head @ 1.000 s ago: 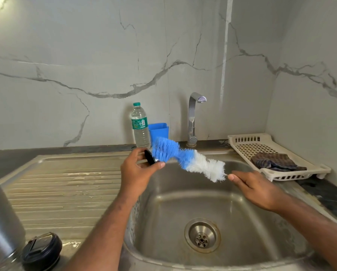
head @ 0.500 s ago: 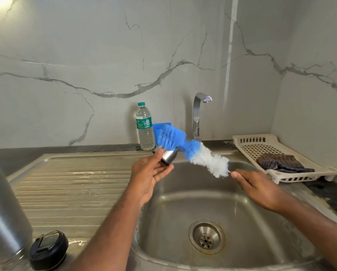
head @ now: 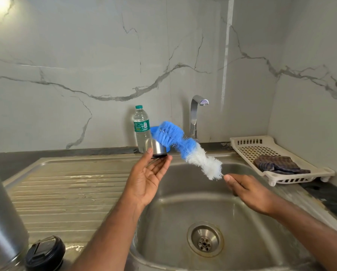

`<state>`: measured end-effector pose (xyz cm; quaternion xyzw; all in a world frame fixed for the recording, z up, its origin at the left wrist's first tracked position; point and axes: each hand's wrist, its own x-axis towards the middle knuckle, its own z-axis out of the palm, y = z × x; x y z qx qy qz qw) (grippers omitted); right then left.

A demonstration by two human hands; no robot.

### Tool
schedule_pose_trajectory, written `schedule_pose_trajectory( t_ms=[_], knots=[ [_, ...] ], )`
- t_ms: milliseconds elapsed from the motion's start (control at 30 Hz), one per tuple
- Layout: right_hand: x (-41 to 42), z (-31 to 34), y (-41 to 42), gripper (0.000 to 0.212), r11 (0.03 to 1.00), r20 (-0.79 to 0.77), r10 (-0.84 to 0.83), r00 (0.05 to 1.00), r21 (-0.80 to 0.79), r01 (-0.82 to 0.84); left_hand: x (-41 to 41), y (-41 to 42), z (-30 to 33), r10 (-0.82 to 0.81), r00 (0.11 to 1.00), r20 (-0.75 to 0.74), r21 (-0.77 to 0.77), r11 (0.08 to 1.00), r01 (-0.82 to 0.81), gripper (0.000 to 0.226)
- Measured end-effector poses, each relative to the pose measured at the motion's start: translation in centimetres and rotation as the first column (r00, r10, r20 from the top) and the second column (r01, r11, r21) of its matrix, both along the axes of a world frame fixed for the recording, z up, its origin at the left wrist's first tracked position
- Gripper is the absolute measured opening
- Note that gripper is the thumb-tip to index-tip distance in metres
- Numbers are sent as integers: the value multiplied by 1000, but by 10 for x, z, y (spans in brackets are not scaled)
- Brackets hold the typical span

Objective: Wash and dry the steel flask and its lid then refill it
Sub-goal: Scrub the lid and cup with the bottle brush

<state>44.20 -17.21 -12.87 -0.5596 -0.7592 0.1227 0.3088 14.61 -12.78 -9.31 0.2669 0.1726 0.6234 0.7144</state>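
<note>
My left hand (head: 147, 178) holds a small steel cup lid (head: 156, 148) at the fingertips, palm up, over the sink's left rim. My right hand (head: 247, 189) grips the handle of a blue and white bottle brush (head: 185, 148), whose blue end lies against the steel lid. The steel flask (head: 1, 218) stands at the far left, only partly in view. A black inner lid (head: 45, 253) sits beside it on the drainboard.
The steel sink (head: 183, 202) with its drain (head: 204, 239) lies below my hands, the tap (head: 196, 114) behind it. A plastic water bottle (head: 141, 128) and a blue cup (head: 154, 132) stand by the wall. A cream rack (head: 277, 159) at right holds a dark cloth (head: 279, 163).
My left hand turned the steel lid so its steel side shows and opened palm up. The brush swung slightly upward with its blue end against the lid.
</note>
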Motion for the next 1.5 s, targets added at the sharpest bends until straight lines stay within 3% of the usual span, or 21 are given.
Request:
schedule_pose_trajectory(
  t_ms=[133, 233, 300, 400, 533, 667, 733, 833, 1000, 1233, 1333, 1500],
  knots=[
    [0, -3, 0, 49, 999, -74, 30, 997, -38, -33, -4, 4, -1, -42, 998, 41, 143, 989, 36, 91],
    [1, 0, -2, 50, 989, -115, 12, 993, -143, -28, -5, 5, -3, -35, 997, -61, 205, 978, 47, 84],
    [-4, -1, -3, 49, 959, -235, 41, 971, -263, -104, -3, 5, -4, -17, 982, -188, 248, 967, 64, 77],
    [-2, 2, -4, 49, 925, -340, 25, 940, -348, -151, -7, 8, -7, 110, 926, -361, 290, 957, 0, 68],
    [13, 6, -5, 51, 938, -301, 18, 954, -326, -121, -20, 14, -16, 381, 693, -612, 420, 899, -124, 74],
    [11, 1, 3, 55, 987, 26, -97, 995, -124, 99, -18, 21, -23, 585, 380, -717, 580, 802, -141, 78],
    [10, 0, 6, 57, 991, 77, -123, 989, -49, 128, -13, 21, -22, 656, 300, -692, 639, 751, -167, 77],
    [15, 2, 3, 51, 993, 72, -100, 992, -62, 104, -19, 24, -22, 720, 252, -647, 662, 694, -283, 77],
    [4, 6, 3, 50, 991, 113, -126, 986, -36, 130, -12, 23, -28, 691, 289, -663, 680, 717, -156, 80],
    [16, 3, 1, 55, 991, 119, -122, 985, -47, 128, -22, 21, -26, 752, 200, -628, 724, 659, -205, 80],
    [13, 3, 4, 57, 988, 121, -137, 983, -51, 144, -10, 18, -26, 710, 264, -652, 711, 694, -110, 80],
    [18, 2, -2, 56, 994, 41, -90, 995, -62, 92, -15, 19, -24, 626, 393, -673, 615, 769, -172, 84]
  ],
)
